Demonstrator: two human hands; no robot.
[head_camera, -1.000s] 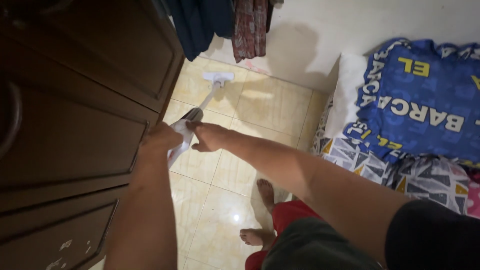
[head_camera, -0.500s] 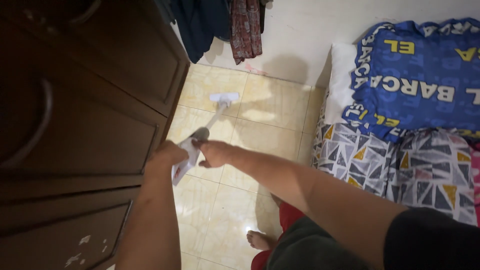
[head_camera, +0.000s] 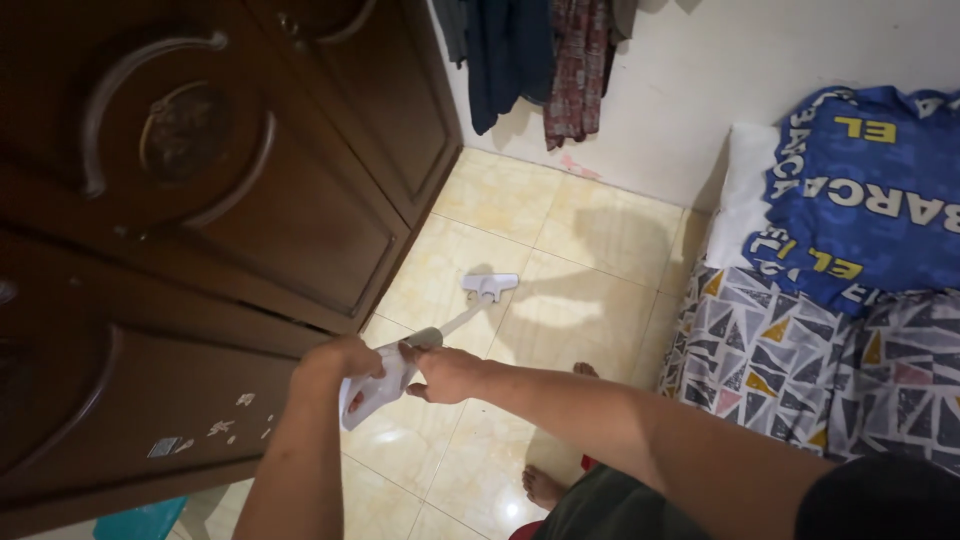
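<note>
A white stick vacuum (head_camera: 400, 375) is held in both hands beside the dark wardrobe (head_camera: 200, 250). The left hand (head_camera: 338, 362) is closed around the body, on the wardrobe side; the right hand (head_camera: 447, 373) is clamped on it just beside the left, the two nearly touching. The tube is angled down and away from the wardrobe front to the white floor head (head_camera: 489, 287), which is set flat on the cream tiled floor (head_camera: 560, 230), near the wardrobe's corner. A mattress (head_camera: 800, 360) in a triangle-patterned sheet is seen across the floor from the wardrobe, with a blue blanket (head_camera: 860, 190) on it. Clothes (head_camera: 540, 60) are hung on the wall past the wardrobe. A bare foot (head_camera: 545, 487) is seen on the tiles below the hands.
</note>
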